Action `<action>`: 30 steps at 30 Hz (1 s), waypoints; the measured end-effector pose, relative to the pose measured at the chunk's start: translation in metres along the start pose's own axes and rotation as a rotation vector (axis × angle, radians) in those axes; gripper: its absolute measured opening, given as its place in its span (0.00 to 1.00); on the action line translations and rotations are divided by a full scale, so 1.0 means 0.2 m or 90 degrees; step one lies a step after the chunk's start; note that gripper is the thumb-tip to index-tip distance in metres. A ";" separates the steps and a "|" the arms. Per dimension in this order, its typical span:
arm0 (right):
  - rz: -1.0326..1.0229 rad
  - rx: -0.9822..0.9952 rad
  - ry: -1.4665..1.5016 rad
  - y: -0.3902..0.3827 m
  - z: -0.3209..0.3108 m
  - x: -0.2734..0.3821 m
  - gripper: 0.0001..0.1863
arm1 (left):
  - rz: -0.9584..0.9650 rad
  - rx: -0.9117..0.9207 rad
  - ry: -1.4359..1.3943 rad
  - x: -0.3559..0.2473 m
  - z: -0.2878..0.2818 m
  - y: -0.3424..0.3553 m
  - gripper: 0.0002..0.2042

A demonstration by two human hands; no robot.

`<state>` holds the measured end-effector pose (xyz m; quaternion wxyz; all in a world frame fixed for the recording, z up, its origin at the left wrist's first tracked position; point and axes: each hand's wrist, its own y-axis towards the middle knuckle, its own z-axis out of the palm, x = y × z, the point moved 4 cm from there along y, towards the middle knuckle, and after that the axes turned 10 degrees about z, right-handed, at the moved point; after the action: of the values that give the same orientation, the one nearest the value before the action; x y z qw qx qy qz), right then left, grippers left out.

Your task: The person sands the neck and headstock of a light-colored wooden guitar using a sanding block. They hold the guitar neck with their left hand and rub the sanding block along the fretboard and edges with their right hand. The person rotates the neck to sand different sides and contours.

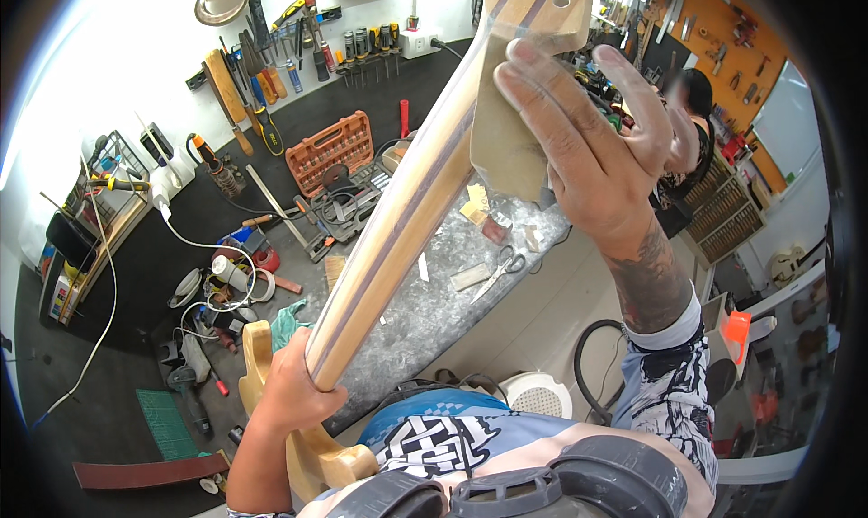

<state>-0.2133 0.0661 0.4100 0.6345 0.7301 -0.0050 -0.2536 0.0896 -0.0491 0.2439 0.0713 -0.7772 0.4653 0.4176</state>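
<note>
A: Where's the work?
B: Striped wooden guitar neck [398,229] is held up at a slant over the grey bench [384,342]. Headstock [533,12] at the top, body [312,464] at the bottom by the person's lap.
A: Left hand?
B: Left hand [294,387] is wrapped around the neck's lower end, close to the body. Fingers curl behind the wood, thumb on the near side.
A: Right?
B: Right hand [601,156] is up near the headstock, over a tan sheet [502,143] that lies along the neck's edge. Fingers straight and spread, two of them on the sheet. Thumb hidden, so can't tell if it's pinched.
A: On the bench?
B: Scissors [500,272] toward the near edge, paper scraps [475,206] just beyond them. Open orange tool case [331,152] farther back, teal cloth [287,324] near the left hand.
A: Elsewhere?
B: Green mat [165,423] lower left, screwdrivers [369,43] on the back wall. Another person [692,147] at right, beyond the right hand.
</note>
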 end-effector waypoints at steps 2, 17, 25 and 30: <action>-0.008 -0.054 -0.059 0.00 0.00 0.00 0.18 | 0.007 -0.008 -0.002 -0.01 0.00 0.00 0.29; -0.050 -0.054 -0.075 0.02 0.01 -0.03 0.19 | 0.000 -0.002 -0.005 -0.04 -0.01 0.02 0.25; -0.025 -0.023 -0.048 0.05 -0.01 0.00 0.18 | 0.010 -0.009 0.007 -0.03 -0.01 0.01 0.26; -0.036 -0.014 -0.043 0.03 -0.02 0.04 0.16 | -0.010 0.013 0.009 -0.02 0.00 0.01 0.24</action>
<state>-0.2027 0.0661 0.4130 0.6346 0.7138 -0.0024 -0.2961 0.0879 -0.0467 0.2475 0.0796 -0.7829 0.4639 0.4068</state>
